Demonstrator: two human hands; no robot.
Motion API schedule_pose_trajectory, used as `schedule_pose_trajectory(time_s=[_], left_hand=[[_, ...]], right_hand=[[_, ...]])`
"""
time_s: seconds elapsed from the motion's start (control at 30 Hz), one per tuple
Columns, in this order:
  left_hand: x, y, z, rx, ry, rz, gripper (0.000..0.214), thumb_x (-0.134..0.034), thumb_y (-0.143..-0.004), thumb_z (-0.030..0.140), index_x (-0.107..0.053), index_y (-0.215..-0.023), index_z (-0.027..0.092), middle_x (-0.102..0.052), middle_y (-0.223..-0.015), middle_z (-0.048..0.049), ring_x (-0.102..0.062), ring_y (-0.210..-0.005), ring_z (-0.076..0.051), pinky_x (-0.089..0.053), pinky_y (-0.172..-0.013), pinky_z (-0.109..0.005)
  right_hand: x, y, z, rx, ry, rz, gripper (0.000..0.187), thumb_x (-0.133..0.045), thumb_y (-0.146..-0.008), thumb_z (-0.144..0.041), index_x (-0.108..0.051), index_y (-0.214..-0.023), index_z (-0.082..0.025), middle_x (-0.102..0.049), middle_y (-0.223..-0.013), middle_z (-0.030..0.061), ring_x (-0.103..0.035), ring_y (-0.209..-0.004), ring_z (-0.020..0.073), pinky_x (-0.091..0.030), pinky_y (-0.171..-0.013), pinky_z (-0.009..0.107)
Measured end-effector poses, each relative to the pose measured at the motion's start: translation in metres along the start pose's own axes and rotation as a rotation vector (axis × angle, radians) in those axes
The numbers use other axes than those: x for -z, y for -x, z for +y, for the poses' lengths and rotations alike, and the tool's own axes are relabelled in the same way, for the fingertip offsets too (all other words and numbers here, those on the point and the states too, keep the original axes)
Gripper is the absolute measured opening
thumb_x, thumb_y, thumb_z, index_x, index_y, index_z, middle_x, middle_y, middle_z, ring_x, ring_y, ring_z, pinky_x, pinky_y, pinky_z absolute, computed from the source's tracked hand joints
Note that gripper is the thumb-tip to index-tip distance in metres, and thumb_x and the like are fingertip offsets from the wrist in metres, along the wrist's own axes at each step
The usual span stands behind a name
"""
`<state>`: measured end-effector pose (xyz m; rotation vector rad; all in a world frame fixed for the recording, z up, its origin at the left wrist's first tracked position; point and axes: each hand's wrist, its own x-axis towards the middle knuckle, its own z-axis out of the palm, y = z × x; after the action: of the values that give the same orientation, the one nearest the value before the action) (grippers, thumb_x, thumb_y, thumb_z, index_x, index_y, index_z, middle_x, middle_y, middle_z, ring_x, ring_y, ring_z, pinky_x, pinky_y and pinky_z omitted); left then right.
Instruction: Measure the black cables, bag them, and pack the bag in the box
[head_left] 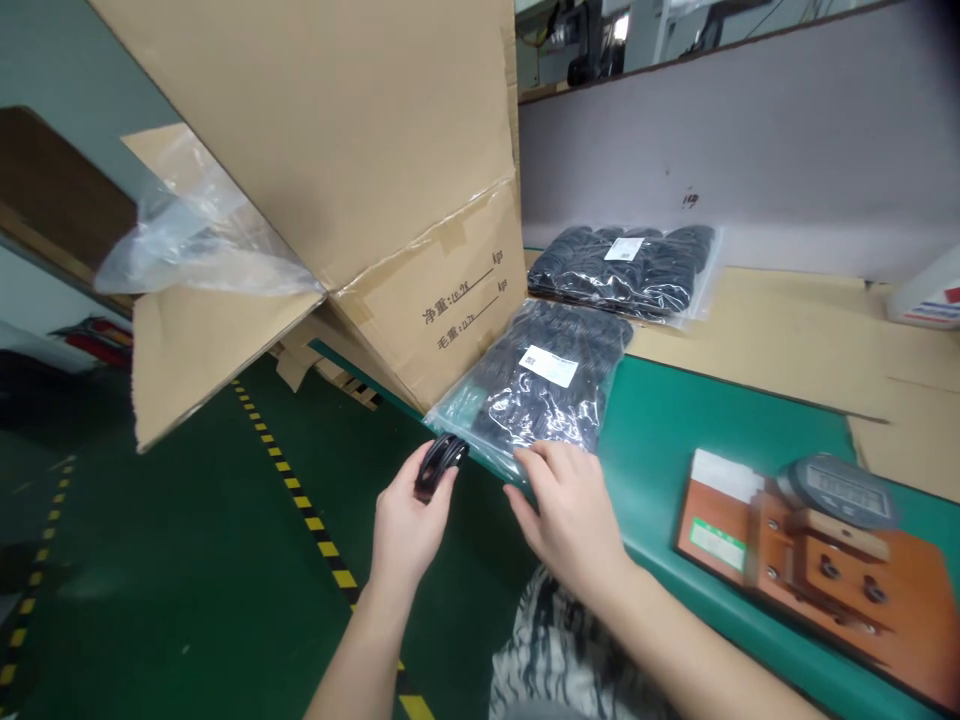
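Note:
My left hand pinches a small stack of black rings, held just off the table edge. My right hand is at the near edge of a clear plastic bag, its thumb and forefinger closed on the film of the open end. Inside that bag lie many dark rings, with a white label on top. Behind it lies a second clear bag of dark rings, also labelled.
A large cardboard box with handwritten weights stands left of the bags, its flap hanging out. On the green table, a digital gauge sits on an orange fixture. A white container is at far right.

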<state>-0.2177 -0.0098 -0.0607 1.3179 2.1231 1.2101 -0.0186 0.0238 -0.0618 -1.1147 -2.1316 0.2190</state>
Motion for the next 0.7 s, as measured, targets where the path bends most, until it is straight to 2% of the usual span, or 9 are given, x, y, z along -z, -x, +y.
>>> schedule_pose_trajectory(time_s=[0.07, 0.17, 0.4, 0.7], left_hand=[[-0.002, -0.005, 0.000, -0.044, -0.111, 0.052, 0.044, -0.070, -0.083, 0.039, -0.067, -0.123, 0.022, -0.076, -0.105, -0.0096, -0.072, -0.093, -0.030, -0.053, -0.089, -0.042], [-0.006, -0.009, 0.001, -0.120, -0.235, 0.091, 0.041, -0.067, -0.084, 0.036, -0.067, -0.123, 0.024, -0.077, -0.104, -0.0087, -0.072, -0.091, -0.030, -0.054, -0.085, -0.042], [-0.019, -0.023, 0.006, -0.288, -0.366, 0.125, 0.037, -0.064, -0.087, 0.034, -0.068, -0.121, 0.021, -0.077, -0.104, -0.0106, -0.073, -0.092, -0.029, -0.056, -0.083, -0.040], [-0.039, -0.042, 0.016, -0.379, -0.394, 0.207, 0.045, -0.064, -0.085, 0.028, -0.064, -0.128, 0.017, -0.075, -0.111, -0.0128, -0.073, -0.095, -0.027, -0.056, -0.083, -0.037]], right_hand=[[-0.004, -0.009, -0.001, 0.015, 0.051, 0.024, 0.012, -0.053, -0.093, -0.013, -0.065, -0.096, -0.014, -0.064, -0.091, 0.0104, -0.055, -0.083, 0.0268, -0.039, -0.071, 0.039], [-0.010, -0.022, 0.000, 0.051, 0.043, 0.088, 0.019, -0.053, -0.094, -0.012, -0.064, -0.079, -0.016, -0.062, -0.076, 0.0063, -0.051, -0.072, 0.0229, -0.032, -0.066, 0.037], [-0.014, -0.032, 0.005, 0.080, -0.051, 0.226, 0.020, -0.051, -0.096, -0.016, -0.066, -0.083, -0.015, -0.064, -0.076, 0.0052, -0.050, -0.072, 0.0206, -0.031, -0.066, 0.035], [-0.022, -0.025, 0.012, 0.189, -0.144, 0.296, 0.022, -0.047, -0.098, -0.015, -0.065, -0.086, -0.015, -0.064, -0.077, 0.0064, -0.050, -0.072, 0.0194, -0.031, -0.065, 0.034]])
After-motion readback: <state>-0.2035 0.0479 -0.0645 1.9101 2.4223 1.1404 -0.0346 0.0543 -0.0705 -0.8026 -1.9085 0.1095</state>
